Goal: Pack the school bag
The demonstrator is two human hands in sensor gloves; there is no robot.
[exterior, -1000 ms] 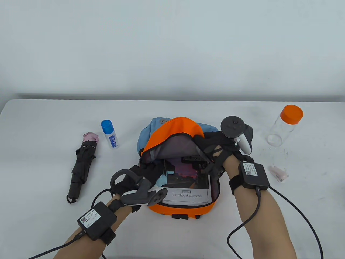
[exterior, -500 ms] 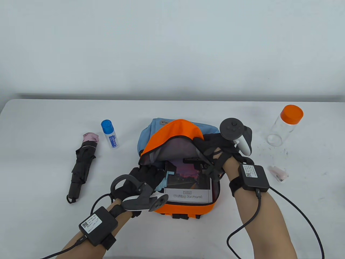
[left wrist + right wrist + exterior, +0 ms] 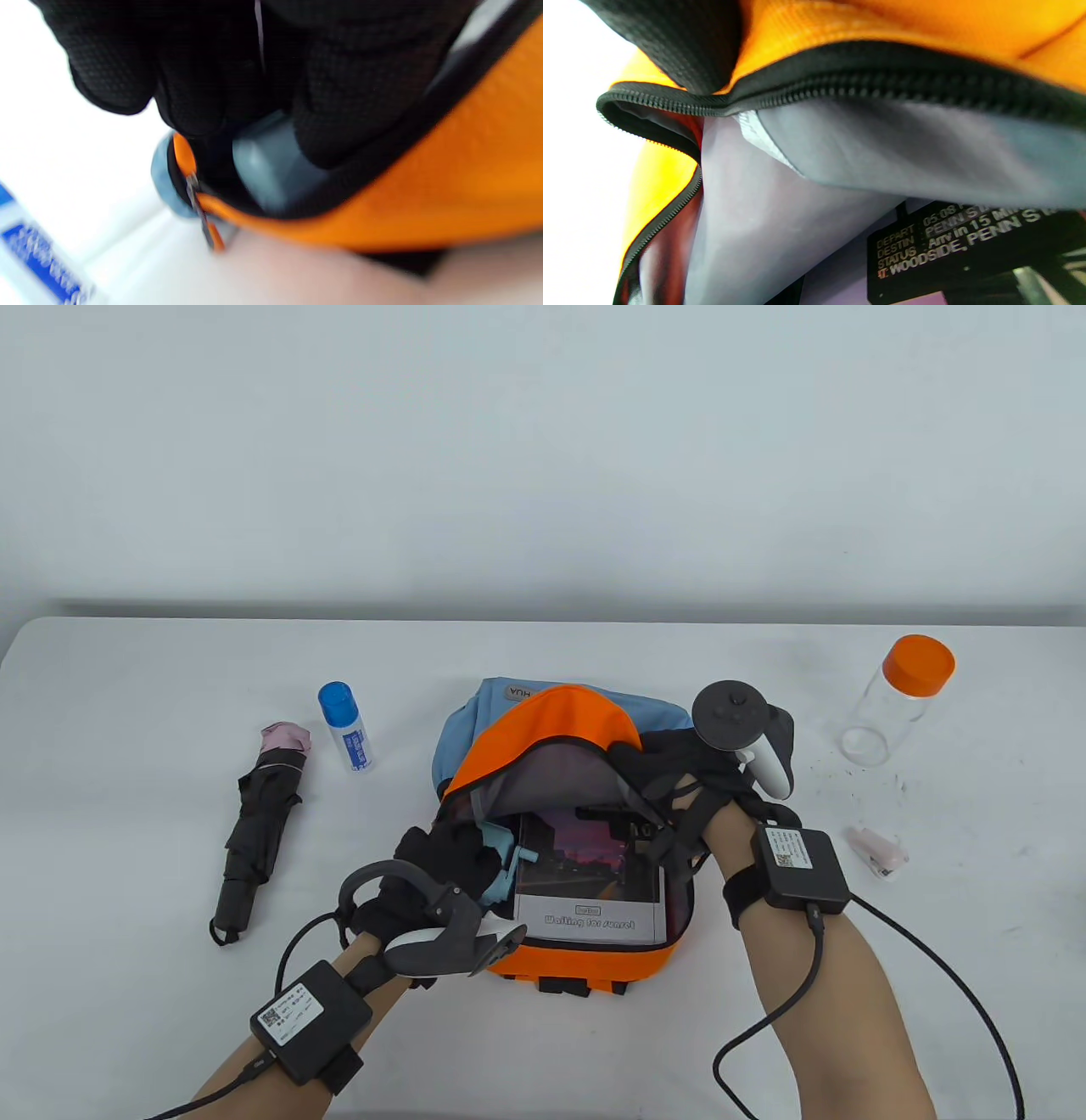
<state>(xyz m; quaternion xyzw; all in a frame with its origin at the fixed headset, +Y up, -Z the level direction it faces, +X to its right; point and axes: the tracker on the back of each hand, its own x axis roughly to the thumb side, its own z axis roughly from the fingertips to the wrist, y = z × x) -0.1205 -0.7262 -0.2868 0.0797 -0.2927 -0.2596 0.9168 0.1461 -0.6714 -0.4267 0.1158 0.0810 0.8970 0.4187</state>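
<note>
Left of the bag (image 3: 585,959): umbrella (image 3: 259,831), glue stick (image 3: 346,727); hands' grips unclear, left hand (image 3: 441,865), right hand (image 3: 679,772).

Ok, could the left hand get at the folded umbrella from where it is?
Probably yes, but not at once: the left hand grips a light blue item at the bag mouth. The umbrella lies on bare table to its left, nothing between.

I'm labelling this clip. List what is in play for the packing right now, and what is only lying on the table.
In play:
left hand gripping a light blue item at the bag mouth
right hand holding the orange flap open
school bag
book inside it

Lying about:
umbrella
blue-capped bottle
orange-lidded jar
small pink item
</note>
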